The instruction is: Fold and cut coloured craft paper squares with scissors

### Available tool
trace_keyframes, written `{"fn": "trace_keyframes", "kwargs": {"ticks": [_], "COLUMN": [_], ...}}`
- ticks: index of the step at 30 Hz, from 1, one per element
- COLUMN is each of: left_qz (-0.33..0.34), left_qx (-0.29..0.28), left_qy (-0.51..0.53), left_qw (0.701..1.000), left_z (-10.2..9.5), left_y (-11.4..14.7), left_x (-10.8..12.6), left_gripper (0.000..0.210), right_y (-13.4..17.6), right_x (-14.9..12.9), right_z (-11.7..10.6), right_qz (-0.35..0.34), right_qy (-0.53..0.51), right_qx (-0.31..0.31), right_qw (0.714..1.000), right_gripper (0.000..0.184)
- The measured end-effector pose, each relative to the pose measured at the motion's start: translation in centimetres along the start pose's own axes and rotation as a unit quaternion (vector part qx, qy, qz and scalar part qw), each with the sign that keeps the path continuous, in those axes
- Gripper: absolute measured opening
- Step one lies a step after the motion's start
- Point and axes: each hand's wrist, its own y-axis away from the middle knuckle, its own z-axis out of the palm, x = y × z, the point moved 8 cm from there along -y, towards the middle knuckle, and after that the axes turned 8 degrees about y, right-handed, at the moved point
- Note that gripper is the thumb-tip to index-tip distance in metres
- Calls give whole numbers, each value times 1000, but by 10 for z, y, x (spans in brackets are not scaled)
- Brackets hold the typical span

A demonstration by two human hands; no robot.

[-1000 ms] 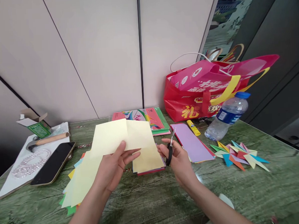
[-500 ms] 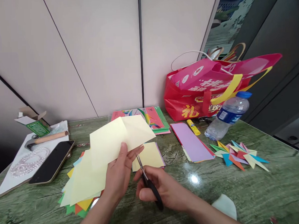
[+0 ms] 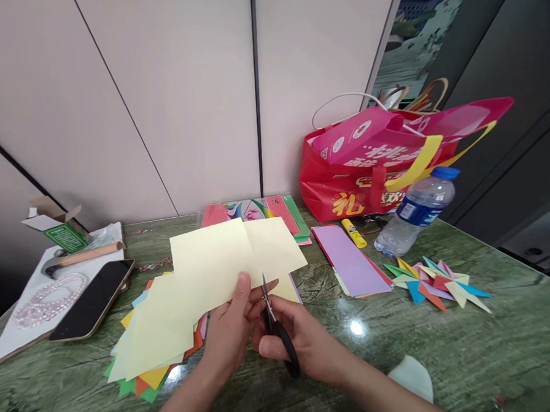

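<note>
A sheet of pale yellow paper (image 3: pixel 213 258) with a crease down it is pinched between the thumb and fingers of my left hand (image 3: pixel 232 322), raised over the table. My right hand (image 3: pixel 300 337) grips black-handled scissors (image 3: pixel 279 338), their blades pointing up at the sheet's lower edge beside my left fingers. Whether the blades bite into the paper I cannot tell. Under and left of the held sheet lies a fanned stack of coloured paper (image 3: pixel 156 329). Behind my right hand, a smaller pile of pale yellow squares (image 3: pixel 286 288) is partly hidden.
Rightward lie purple paper strips (image 3: pixel 351 260), a yellow glue stick (image 3: pixel 354 233), a plastic bottle (image 3: pixel 414 214) and folded paper pieces (image 3: pixel 440 280). A red bag (image 3: pixel 347 171) stands behind. At left are a phone (image 3: pixel 93 298), a bead string (image 3: pixel 52 299) and a wooden-handled sickle (image 3: pixel 81 256).
My left hand has moved the yellow sheet slightly right and down, away from the stack. The scissors have turned more upright and come closer to the sheet's lower edge.
</note>
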Motion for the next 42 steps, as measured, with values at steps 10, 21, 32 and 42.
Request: {"fn": "trace_keyframes", "kwargs": {"ticks": [10,21,32,42], "left_qz": [17,26,19,12], "left_qx": [-15,-27,-14,5], "left_qy": [-30,-17,-32,4], "left_qw": [999,999,999,1000], "left_z": [-3,0,0,0], "left_y": [-1,1,2,2], "left_x": [-2,0,-1,-1], "left_gripper": [37,33,39,37], "right_y": [-1,-1,-2,-2], "right_x": [0,1,-4,-6], "right_z": [-2,-6,-5,-6], "right_qz": [-13,-14,-18,-26], "right_qy": [5,30,39,50], "right_qx": [6,16,26,29], "right_qw": [1000,999,999,998], "right_gripper": [37,38,40,38]}}
